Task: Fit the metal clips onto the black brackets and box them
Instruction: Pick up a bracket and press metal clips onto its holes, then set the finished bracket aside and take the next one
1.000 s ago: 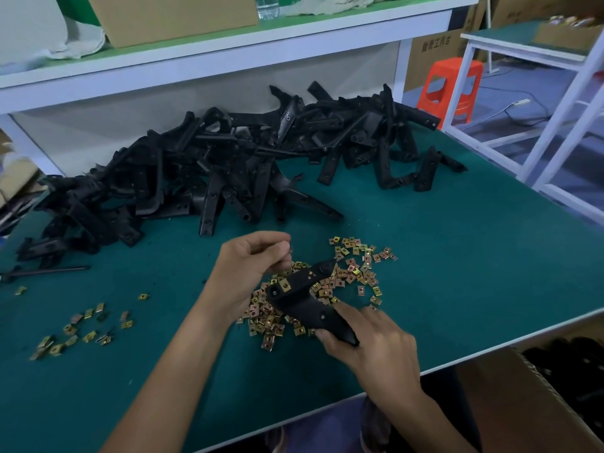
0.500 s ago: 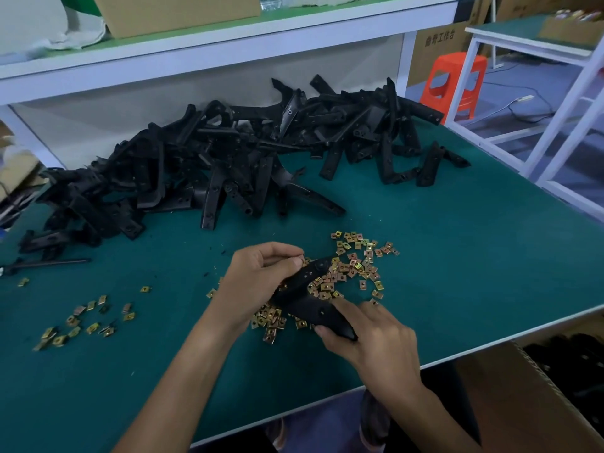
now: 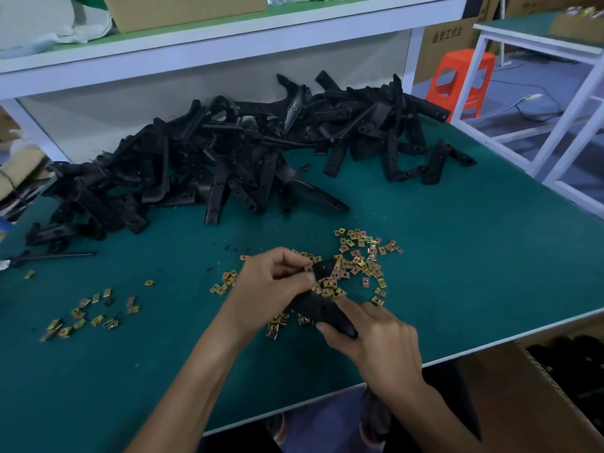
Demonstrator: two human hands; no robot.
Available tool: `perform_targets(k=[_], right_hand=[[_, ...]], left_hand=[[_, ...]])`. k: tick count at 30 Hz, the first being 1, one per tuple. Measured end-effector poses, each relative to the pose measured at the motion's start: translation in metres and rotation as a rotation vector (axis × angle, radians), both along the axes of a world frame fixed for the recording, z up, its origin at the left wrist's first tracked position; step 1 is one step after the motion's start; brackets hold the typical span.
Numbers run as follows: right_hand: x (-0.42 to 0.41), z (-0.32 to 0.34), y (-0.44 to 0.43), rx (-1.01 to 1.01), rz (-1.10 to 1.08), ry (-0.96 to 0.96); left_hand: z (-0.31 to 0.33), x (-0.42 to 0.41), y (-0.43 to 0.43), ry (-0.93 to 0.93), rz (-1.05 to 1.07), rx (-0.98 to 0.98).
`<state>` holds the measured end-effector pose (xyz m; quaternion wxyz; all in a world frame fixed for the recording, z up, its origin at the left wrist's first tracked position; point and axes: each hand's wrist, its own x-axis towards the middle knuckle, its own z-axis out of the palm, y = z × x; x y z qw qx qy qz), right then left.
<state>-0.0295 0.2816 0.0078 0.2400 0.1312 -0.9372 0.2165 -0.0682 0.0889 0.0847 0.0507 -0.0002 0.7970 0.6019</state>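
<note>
Left hand [image 3: 271, 282] and right hand [image 3: 376, 348] hold a metal clip [image 3: 308, 268] and a black bracket [image 3: 322, 310] over the green worktop [image 3: 457, 256].

Closest, low on the right under the worktop edge, is an open cardboard box [image 3: 523, 403] with dark things inside, too dim to tell what. The right hand grips the near end of the bracket, fingers curled round it. The left hand has curled fingers and pinches the little clip at the bracket's far end. The bracket slants just above a heap of gold clips [image 3: 359, 263] on the worktop. A smaller bunch of clips [image 3: 94, 308] lies well apart on the left. Farther back sits a big pile of black brackets [image 3: 245, 158], below a white shelf [image 3: 228, 31]. An orange stool [image 3: 464, 80] stands far off on the right.
</note>
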Motion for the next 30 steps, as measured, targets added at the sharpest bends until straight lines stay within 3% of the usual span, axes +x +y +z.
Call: perform_targets(k=[5, 9, 16, 30], right_hand=[[-0.001, -0.001, 0.000, 0.002, -0.015, -0.018], [-0.002, -0.002, 0.001, -0.083, -0.078, 0.000], [-0.002, 0.003, 0.003, -0.294, -0.148, -0.034], [-0.004, -0.003, 0.005, -0.312, -0.139, -0.034]], left_hand=[[-0.015, 0.012, 0.000, 0.207, 0.061, -0.285], [-0.019, 0.018, -0.007, 0.246, 0.014, -0.327], [-0.023, 0.029, -0.007, 0.394, 0.197, -0.413], [-0.020, 0.027, -0.002, 0.470, 0.095, -0.554]])
